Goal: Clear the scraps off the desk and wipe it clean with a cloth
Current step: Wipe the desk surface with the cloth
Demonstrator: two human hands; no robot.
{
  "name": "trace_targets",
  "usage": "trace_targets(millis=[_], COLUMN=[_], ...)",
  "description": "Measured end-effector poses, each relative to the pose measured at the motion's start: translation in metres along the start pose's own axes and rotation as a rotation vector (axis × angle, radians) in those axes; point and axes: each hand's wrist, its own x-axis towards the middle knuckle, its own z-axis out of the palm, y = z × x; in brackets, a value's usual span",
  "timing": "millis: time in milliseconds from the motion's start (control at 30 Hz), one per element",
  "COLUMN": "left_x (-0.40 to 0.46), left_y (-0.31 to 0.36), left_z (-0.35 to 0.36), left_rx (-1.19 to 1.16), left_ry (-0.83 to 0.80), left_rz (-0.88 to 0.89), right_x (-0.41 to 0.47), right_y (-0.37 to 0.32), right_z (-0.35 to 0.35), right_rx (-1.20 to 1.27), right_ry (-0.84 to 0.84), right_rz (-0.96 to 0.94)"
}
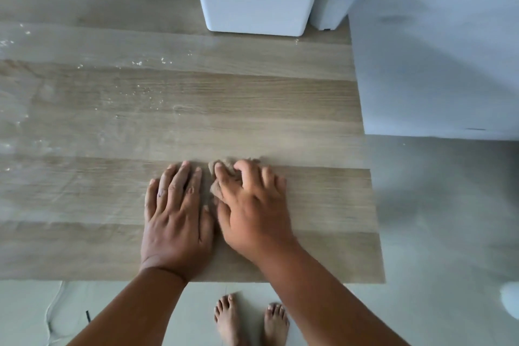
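Observation:
On the wooden desk [252, 98] a small beige cloth [224, 167] lies bunched near the front right. My right hand [252, 211] sits on top of it with curled fingers gripping the fabric, so most of the cloth is hidden. Just left of it, my left hand [177, 216] lies flat on the desk, fingers straight and together, touching the cloth's edge. Fine white crumbs [140, 90] and pale smears are scattered over the left and middle of the desk.
A white tissue box with a wooden lid [257, 5] stands at the back of the desk, beside a small potted plant in a white pot [334, 5]. The desk's right edge [365, 132] drops to grey floor. A white cable [53, 309] lies on the floor below the front edge.

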Motion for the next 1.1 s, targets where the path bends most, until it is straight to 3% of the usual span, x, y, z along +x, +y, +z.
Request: trace_targets(millis=[67, 200, 300, 400, 600, 733, 900, 1000, 1100], left_x=[0.001, 0.002, 0.002, 0.001, -0.001, 0.001, 0.001, 0.001, 0.001], left_y=[0.001, 0.000, -0.001, -0.001, 0.001, 0.005, 0.005, 0.003, 0.002], left_z=[0.001, 0.002, 0.002, 0.002, -0.002, -0.006, -0.006, -0.005, -0.004], left_rx=[-0.010, -0.013, -0.008, -0.011, -0.020, -0.038, -0.042, -0.037, -0.028], left_ry=[0.016, 0.017, 0.010, 0.009, 0.009, 0.013, 0.005, -0.002, -0.004], left_rz=[0.007, 0.003, 0.001, -0.005, -0.011, -0.010, -0.016, -0.018, -0.019], right_x=[-0.041, -0.071, -0.037, 0.012, -0.004, -0.071, -0.070, -0.023, 0.020], right_y=[0.017, 0.089, 0.110, 0.084, 0.005, 0.032, 0.105, 0.102, 0.072], right_z=[-0.006, -0.026, -0.027, -0.015, -0.002, -0.014, -0.031, -0.026, -0.016], right_rx=[0.016, -0.086, -0.181, -0.170, -0.043, -0.023, -0.155, -0.197, -0.138], right_ry=[-0.046, -0.015, 0.105, 0.118, 0.052, -0.033, 0.036, 0.126, 0.085], right_rz=[-0.028, 0.111, 0.285, 0.413, 0.181, 0.040, 0.212, 0.359, 0.413])
